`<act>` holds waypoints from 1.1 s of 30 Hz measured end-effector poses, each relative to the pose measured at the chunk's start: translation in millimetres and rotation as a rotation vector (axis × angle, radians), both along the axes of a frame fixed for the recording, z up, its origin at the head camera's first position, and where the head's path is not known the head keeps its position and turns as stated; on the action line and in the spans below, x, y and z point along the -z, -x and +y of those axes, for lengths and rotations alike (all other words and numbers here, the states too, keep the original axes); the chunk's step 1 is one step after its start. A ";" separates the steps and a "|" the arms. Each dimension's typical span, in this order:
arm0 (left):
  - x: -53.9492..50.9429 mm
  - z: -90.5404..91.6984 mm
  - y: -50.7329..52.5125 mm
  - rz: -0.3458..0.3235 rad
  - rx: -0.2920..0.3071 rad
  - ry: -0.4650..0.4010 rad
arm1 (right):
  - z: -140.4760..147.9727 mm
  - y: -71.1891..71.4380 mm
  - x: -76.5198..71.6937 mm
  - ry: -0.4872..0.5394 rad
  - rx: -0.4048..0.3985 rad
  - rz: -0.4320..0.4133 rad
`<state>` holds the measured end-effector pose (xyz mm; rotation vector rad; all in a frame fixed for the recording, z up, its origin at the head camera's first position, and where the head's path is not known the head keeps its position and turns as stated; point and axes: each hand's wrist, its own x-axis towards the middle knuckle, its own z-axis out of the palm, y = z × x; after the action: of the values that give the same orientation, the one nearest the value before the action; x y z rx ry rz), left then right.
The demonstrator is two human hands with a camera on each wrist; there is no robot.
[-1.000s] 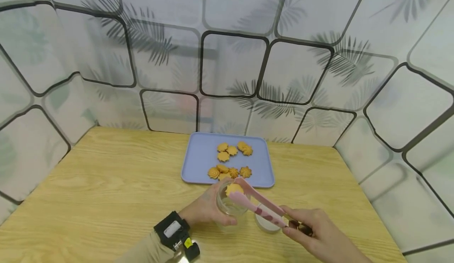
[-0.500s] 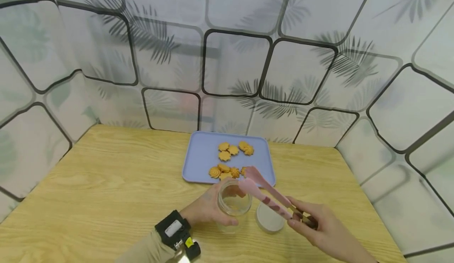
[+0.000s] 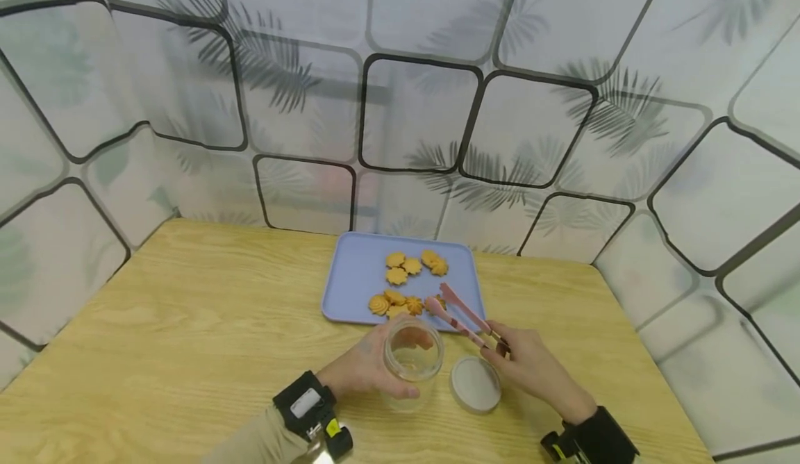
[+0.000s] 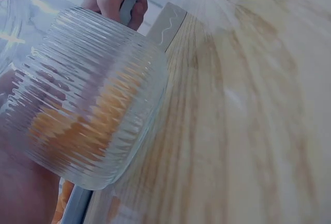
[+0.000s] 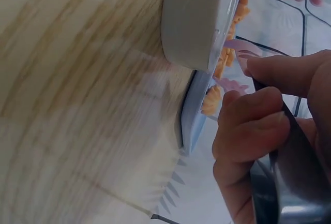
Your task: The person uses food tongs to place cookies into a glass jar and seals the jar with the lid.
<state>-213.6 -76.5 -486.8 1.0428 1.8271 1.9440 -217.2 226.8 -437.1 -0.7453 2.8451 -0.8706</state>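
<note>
In the head view my left hand [image 3: 369, 367] grips a clear glass jar [image 3: 414, 387] around its side, mouth upward. Through the jar's ribbed wall, orange-brown cookies [image 4: 85, 128] show in the left wrist view. My right hand [image 3: 531, 363] holds pink tongs [image 3: 459, 327] by their dark handle. The tong tips are spread over the front right of the blue tray [image 3: 350, 269], on either side of a flower-shaped cookie [image 3: 435, 302]. Whether they touch it I cannot tell. More cookies [image 3: 396, 276] lie in groups on the tray.
A round whitish lid [image 3: 476, 384] lies on the wooden table [image 3: 219, 311], right of the jar and near my right hand. A patterned curtain [image 3: 419, 110] stands behind the tray and along both sides.
A second ago the tongs held a cookie over the jar mouth; the cookie was then released. The tongs have since moved up and right to the tray. The left hand and jar stayed put.
</note>
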 end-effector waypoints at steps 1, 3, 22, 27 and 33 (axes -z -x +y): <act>-0.1 0.7 0.2 -0.001 0.005 -0.004 | -0.7 0.8 1.1 -0.004 0.001 -0.006; -0.4 1.6 0.3 -0.006 0.017 -0.006 | -1.9 1.3 2.0 -0.019 0.018 -0.026; -2.1 3.1 0.6 0.029 0.008 -0.005 | 1.9 -7.6 -1.1 -0.003 0.149 -0.009; -1.1 1.9 1.2 0.048 0.011 -0.018 | 5.9 -12.1 -6.9 0.006 0.148 0.011; -1.0 -0.3 -0.4 0.027 -0.002 -0.002 | 1.6 -3.2 1.7 -0.031 0.063 -0.004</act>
<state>-213.3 -76.8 -485.8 1.0731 1.8416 1.9419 -214.0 228.4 -438.8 -0.6525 2.8863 -0.8333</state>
